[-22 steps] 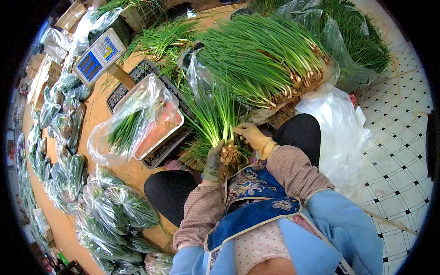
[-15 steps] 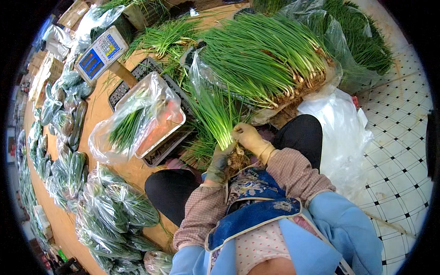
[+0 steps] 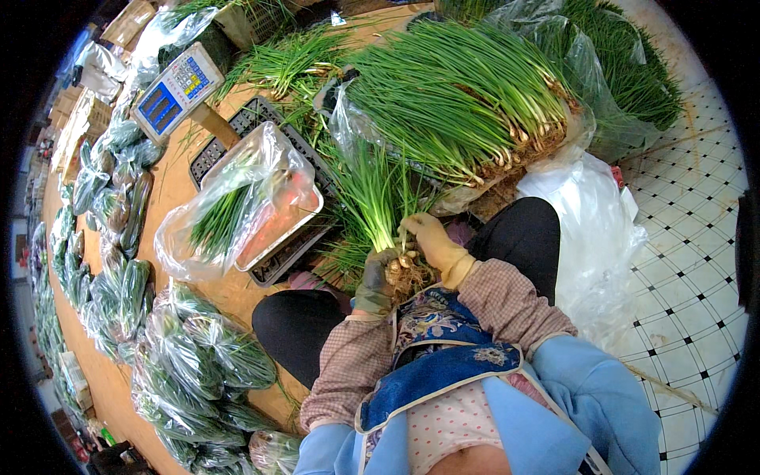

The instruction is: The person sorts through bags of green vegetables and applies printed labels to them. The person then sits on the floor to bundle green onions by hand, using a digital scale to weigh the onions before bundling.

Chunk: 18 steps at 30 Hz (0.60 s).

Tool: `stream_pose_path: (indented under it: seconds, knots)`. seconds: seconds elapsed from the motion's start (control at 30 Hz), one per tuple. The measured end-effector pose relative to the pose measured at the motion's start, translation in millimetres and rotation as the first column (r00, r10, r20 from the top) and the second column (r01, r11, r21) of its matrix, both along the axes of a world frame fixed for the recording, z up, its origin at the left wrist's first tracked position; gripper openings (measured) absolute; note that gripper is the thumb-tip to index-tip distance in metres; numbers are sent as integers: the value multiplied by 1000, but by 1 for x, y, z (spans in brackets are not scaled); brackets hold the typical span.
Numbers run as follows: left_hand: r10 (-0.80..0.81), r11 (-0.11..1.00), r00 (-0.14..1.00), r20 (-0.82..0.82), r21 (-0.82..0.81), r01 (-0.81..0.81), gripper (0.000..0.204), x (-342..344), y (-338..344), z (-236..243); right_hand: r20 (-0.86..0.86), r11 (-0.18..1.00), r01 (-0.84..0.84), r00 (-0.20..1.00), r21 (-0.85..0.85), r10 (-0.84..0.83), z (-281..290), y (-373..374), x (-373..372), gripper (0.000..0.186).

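Note:
A bunch of spring onions (image 3: 374, 198) stands nearly upright over my lap, green tops leaning away from me. My left hand (image 3: 374, 281), in a soiled grey-green glove, is wrapped round its lower stalks. White bulbs and brown, tangled roots (image 3: 408, 279) stick out on the near side of that grip. My right hand (image 3: 435, 244), in a yellowish glove, is closed in a pinch on a thin pale stalk at the bunch's right edge. A large pile of spring onions (image 3: 467, 99) lies beyond my hands, roots to the right.
Left of my knees, a scale with a display (image 3: 176, 93) stands by a white tray (image 3: 305, 210) holding a plastic bag of spring onions. Filled bags (image 3: 186, 356) line the left side. Clear plastic bags (image 3: 582, 237) lie at my right, on the tiled floor (image 3: 685, 261).
My right hand has shifted slightly, and a thin pale stalk now shows in its fingertips. More of the bulbs and roots is visible between my hands. My left hand keeps its grip.

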<state>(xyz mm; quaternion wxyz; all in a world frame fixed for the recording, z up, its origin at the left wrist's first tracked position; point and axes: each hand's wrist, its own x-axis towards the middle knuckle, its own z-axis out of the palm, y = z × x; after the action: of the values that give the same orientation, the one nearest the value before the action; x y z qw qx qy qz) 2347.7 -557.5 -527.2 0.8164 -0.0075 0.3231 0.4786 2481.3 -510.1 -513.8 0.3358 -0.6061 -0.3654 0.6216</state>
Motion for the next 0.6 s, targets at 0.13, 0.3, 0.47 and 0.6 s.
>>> stream_pose_path:
  seconds: [0.13,0.3,0.47,0.6]
  knots:
    - [-34,991,996,81,132,23,35,3,-4,5,-254,937,273,911,-218,-325,-31,17,37,18]
    - [11,991,971,239,125,-42,33,2,-8,9,353,997,-67,934,24,54,-33,6,52,22]
    - [-80,984,942,326,178,22,33,-9,-7,-5,174,975,-202,967,94,184,19,2,25,29]
    - [-125,907,931,343,420,-32,32,-16,-9,-34,389,832,-393,890,392,237,54,-16,-7,25]
